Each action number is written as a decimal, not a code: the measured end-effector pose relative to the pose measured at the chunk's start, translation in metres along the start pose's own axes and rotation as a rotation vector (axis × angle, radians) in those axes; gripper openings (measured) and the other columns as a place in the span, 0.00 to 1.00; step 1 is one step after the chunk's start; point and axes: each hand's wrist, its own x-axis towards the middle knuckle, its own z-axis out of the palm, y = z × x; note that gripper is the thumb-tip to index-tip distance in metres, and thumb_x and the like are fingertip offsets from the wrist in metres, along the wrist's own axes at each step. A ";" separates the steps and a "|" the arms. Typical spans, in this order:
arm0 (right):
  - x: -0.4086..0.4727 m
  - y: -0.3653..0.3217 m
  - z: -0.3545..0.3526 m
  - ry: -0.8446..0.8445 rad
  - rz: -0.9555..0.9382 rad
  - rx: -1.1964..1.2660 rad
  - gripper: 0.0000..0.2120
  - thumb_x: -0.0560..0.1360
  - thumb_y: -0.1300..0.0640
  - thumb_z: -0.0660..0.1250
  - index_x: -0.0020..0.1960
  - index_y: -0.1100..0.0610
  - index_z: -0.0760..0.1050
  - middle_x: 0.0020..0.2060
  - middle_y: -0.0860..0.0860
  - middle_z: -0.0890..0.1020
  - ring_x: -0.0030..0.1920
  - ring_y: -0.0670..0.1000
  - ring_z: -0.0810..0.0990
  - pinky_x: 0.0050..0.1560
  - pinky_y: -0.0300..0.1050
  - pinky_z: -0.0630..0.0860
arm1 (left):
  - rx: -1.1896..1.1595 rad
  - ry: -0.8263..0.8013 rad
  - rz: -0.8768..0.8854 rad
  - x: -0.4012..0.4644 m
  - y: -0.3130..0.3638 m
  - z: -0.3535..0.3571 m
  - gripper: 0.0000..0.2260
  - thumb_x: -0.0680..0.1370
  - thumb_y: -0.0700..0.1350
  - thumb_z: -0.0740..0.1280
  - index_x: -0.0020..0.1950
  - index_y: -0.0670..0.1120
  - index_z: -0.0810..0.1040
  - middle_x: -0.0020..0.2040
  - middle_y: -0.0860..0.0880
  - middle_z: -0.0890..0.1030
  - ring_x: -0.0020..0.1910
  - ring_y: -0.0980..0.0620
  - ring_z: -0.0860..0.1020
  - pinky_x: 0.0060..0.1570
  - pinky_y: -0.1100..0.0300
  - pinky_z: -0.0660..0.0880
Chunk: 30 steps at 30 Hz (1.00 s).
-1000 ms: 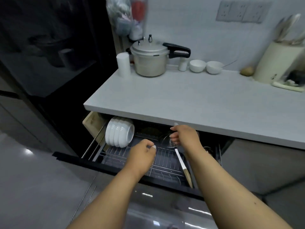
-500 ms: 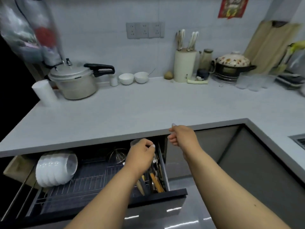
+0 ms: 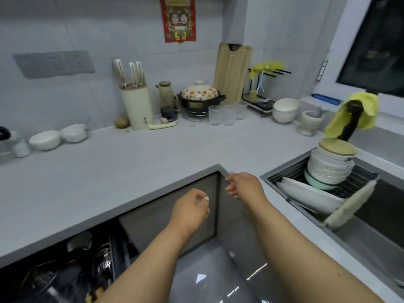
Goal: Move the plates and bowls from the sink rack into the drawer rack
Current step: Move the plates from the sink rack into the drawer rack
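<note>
Bowls (image 3: 330, 165) and plates (image 3: 306, 193) in sink rack (image 3: 358, 182), right of hands (image 3: 242, 186).

The wide counter (image 3: 135, 171) between the hands and the sink rack (image 3: 358, 182) is bare, so a hand could pass there freely. Behind the rack, a tap (image 3: 352, 121) with a yellow cloth (image 3: 367, 106) overhangs the stacked bowls (image 3: 330, 167).
</note>
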 end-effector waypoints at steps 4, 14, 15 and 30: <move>0.031 0.017 -0.076 0.122 0.010 -0.031 0.12 0.79 0.54 0.62 0.38 0.57 0.75 0.29 0.52 0.77 0.31 0.51 0.74 0.37 0.44 0.69 | -0.033 -0.097 0.016 0.021 0.032 0.062 0.04 0.80 0.43 0.61 0.50 0.48 0.76 0.39 0.47 0.83 0.35 0.53 0.80 0.35 0.69 0.73; 0.063 0.061 -0.205 0.462 0.083 -0.373 0.12 0.78 0.52 0.60 0.45 0.60 0.77 0.41 0.53 0.79 0.44 0.54 0.75 0.42 0.44 0.68 | 0.041 -0.293 0.007 0.057 0.068 0.154 0.05 0.79 0.45 0.62 0.51 0.47 0.77 0.40 0.47 0.84 0.35 0.53 0.81 0.36 0.67 0.74; 0.066 0.065 -0.213 0.467 0.095 -0.411 0.11 0.78 0.51 0.60 0.44 0.57 0.76 0.42 0.52 0.79 0.47 0.55 0.76 0.44 0.44 0.69 | 0.040 -0.308 0.001 0.060 0.071 0.160 0.05 0.79 0.44 0.62 0.51 0.46 0.77 0.40 0.46 0.84 0.35 0.53 0.80 0.34 0.67 0.73; 0.112 0.107 -0.233 0.203 0.126 -0.886 0.18 0.75 0.41 0.64 0.31 0.49 0.71 0.36 0.45 0.77 0.52 0.50 0.77 0.63 0.49 0.60 | 0.114 -0.469 0.048 0.127 0.094 0.217 0.07 0.79 0.42 0.59 0.52 0.47 0.76 0.46 0.49 0.82 0.36 0.54 0.80 0.39 0.63 0.75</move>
